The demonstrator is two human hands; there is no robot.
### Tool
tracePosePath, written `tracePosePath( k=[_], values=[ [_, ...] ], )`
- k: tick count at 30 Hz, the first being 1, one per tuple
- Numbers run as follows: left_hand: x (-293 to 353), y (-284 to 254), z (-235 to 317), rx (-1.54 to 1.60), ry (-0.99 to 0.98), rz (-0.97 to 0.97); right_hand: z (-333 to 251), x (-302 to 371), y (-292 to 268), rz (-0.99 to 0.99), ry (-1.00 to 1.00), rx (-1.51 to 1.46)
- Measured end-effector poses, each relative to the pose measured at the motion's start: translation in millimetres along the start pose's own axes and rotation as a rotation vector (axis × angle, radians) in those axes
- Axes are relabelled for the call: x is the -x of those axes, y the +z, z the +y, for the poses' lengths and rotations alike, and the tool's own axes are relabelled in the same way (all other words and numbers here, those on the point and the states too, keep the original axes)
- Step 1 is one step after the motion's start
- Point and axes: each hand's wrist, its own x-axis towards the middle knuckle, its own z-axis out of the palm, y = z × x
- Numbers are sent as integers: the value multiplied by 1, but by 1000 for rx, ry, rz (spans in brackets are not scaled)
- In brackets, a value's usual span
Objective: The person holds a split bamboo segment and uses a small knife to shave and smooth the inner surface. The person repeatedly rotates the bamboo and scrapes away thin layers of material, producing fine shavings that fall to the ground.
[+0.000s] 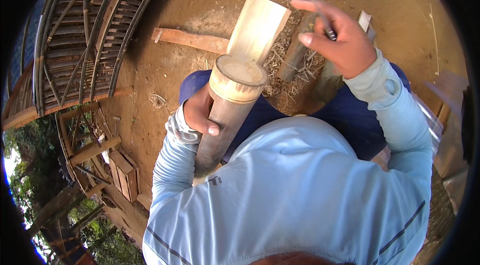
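My left hand (200,112) is wrapped round a thick bamboo tube (230,117) that leans against my left thigh. At its upper end a pale, scraped ring surrounds the closed node face, and a broad pale bamboo tongue (257,27) stands up beyond it. Raised to the right, apart from the bamboo, my right hand (342,40) has its index finger stretched out and its thumb apart. A slim, dark, pen-like tool (327,27) is held in that hand; motion blurs its tip, and its exact kind is unclear.
Below my right hand a dark length of bamboo or wood (298,52) lies among curly shavings (280,65) on the dirt floor. A flat reddish-brown strip (192,40) is to the left. A slatted bamboo structure (95,25) stands at far left, with a wooden box (123,174) nearer.
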Motion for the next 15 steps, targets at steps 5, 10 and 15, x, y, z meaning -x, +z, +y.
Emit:
tracePosePath(
  k=[5,10,15],
  values=[
    [8,5,7,-193,-20,11,19,8,-22,70,281,-341],
    [5,33,13,-567,99,119,36,2,-36,225,304,-547],
    [0,47,18,-736,96,200,50,-6,-54,272,255,-558]
  ],
)
